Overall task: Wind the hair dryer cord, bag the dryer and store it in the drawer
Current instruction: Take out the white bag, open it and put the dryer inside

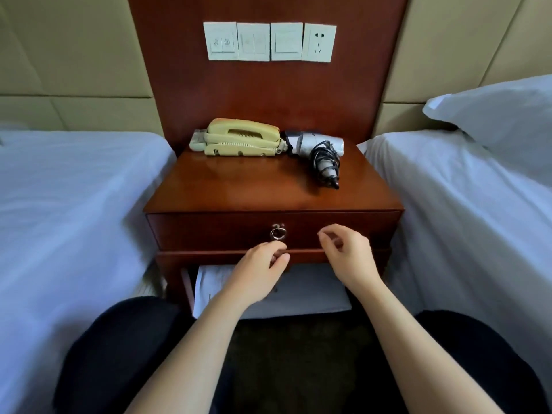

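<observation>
A white hair dryer lies on the back right of the wooden nightstand top. Its black cord is bundled round the handle, which points toward me. The drawer below the top is shut and has a metal ring pull at its middle. My left hand hovers just under the ring with loosely curled fingers; whether a fingertip touches the ring is unclear. My right hand floats in front of the drawer's right half, fingers loosely curled, holding nothing.
A beige telephone sits at the back left of the top, beside the dryer. White paper or cloth lies on the open shelf under the drawer. Beds with white sheets flank the nightstand. Wall switches and a socket are above.
</observation>
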The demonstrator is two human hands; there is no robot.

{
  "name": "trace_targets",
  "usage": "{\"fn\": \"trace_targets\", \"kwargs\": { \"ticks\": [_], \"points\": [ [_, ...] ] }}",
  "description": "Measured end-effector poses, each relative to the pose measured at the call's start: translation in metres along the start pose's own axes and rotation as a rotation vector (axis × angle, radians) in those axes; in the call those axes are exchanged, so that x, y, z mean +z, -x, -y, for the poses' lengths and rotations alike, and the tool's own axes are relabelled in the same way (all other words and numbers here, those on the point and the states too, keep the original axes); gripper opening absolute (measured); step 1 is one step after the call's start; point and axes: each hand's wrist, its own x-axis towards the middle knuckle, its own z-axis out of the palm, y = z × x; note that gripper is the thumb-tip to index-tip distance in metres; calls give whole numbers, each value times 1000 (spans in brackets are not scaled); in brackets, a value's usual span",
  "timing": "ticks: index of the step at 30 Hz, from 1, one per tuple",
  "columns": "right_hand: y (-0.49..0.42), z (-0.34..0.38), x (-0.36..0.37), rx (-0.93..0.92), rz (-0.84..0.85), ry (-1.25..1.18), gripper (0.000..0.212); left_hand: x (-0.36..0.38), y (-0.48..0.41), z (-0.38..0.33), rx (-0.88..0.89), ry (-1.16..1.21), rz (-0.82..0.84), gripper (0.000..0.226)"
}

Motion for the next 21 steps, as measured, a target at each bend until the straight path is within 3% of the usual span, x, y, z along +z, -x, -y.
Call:
{"fn": "trace_targets", "kwargs": {
  "ticks": [5, 11, 21],
  "points": [
    [38, -12, 40, 127, 178, 47, 17, 32, 29, 46, -225, 25, 71, 35],
    [68, -54, 106, 383, 412, 38, 17, 84, 51, 103, -431, -174, 118, 41],
    [100, -126, 177, 737, 689, 74, 37, 147, 55, 177, -893, 69, 212, 64]
  ]
}}
